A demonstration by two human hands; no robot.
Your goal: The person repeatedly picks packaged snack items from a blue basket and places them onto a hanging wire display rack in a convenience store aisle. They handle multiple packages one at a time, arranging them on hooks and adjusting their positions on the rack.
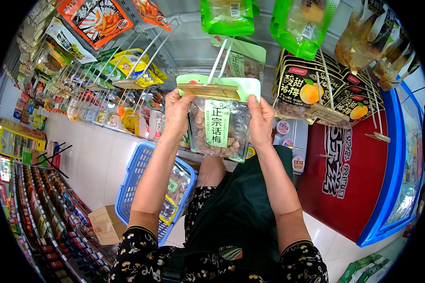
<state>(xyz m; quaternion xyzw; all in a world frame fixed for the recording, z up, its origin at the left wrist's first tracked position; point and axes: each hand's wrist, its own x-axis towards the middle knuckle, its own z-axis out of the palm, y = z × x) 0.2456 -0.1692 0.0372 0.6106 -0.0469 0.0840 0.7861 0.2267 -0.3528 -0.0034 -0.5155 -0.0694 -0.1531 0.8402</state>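
Note:
A clear bag of dried plums (241, 128) with a pale green top and label is held upright in front of me. My left hand (176, 113) grips its upper left edge and my right hand (260, 120) its upper right edge, thumbs in front. The bag's top is at the end of a white double-wire display hook (220, 60). A tan price-tag holder (208, 90) on that hook covers part of the pale green top. Whether the wire passes through the bag's hole is hidden. Behind it, farther back on the hook, hangs a similar pale green bag (250, 49).
A blue plastic basket (133, 177) with several bags stands on the floor at my left. Black bags with an orange fruit picture (301, 89) hang at right, green bags (226, 18) above. Wire hooks jut out at left. A blue-framed cabinet (387, 188) is at far right.

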